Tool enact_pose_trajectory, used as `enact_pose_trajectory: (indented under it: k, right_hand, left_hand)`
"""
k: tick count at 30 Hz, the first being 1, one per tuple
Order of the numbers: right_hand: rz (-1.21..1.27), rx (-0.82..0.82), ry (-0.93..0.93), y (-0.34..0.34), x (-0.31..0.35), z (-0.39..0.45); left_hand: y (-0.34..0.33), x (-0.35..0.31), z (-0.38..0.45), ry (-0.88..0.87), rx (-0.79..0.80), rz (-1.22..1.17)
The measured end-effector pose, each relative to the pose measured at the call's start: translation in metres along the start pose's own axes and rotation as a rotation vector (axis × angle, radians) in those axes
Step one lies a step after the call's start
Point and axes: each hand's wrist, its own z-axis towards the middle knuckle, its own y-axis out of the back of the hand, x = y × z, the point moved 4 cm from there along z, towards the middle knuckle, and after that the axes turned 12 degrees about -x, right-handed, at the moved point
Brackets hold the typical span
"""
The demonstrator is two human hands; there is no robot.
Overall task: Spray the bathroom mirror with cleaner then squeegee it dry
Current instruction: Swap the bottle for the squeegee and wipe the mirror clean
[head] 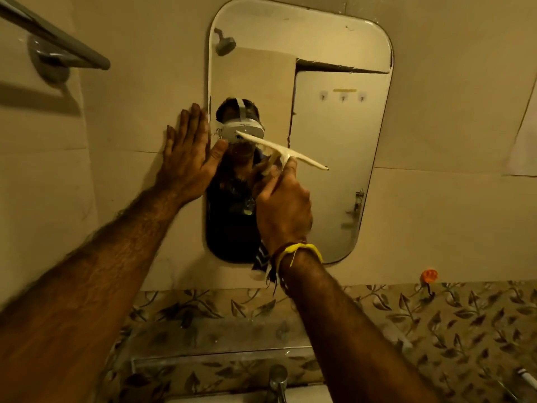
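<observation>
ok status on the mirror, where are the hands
Right hand gripping squeegee, blade on mirror mid-height. Left hand flat at mirror's left edge. Nothing in the way.

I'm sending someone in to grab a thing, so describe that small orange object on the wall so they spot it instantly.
Find the rounded mirror on the tiled wall. Drop below its lower right corner, to where plain tile meets the leaf-patterned band. The small orange round thing sits there, the only bright colour on that wall.
</observation>
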Motion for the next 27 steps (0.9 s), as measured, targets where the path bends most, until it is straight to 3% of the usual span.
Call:
enact_pose_trajectory:
  k: [6, 12, 17, 22, 27]
  right_hand:
    - [-0.037, -0.024, 0.29, -0.008, 0.042, 0.069]
    - [-0.205, 0.042, 0.484, -0.004, -0.012, 0.016]
    - [-0.181, 0.026, 0.52, -0.009, 0.008, 0.037]
    - [-0.085, 0.161, 0.487, -0.024, 0.046, 0.072]
    - [-0.041, 0.061, 0.517, -0.01, -0.005, 0.027]
  left_hand:
    - [0.004, -0.001, -0.004, 0.147, -0.094, -0.188]
    - [0.005, 0.006, -0.004, 0.221, -0.055, -0.286]
    - [0.009, 0.006, -0.004, 0.24, -0.042, -0.306]
    - [0.009, 0.0, -0.009, 0.274, -0.101, -0.314]
    - [0.006, 0.004, -0.007, 0.257, -0.03, -0.256]
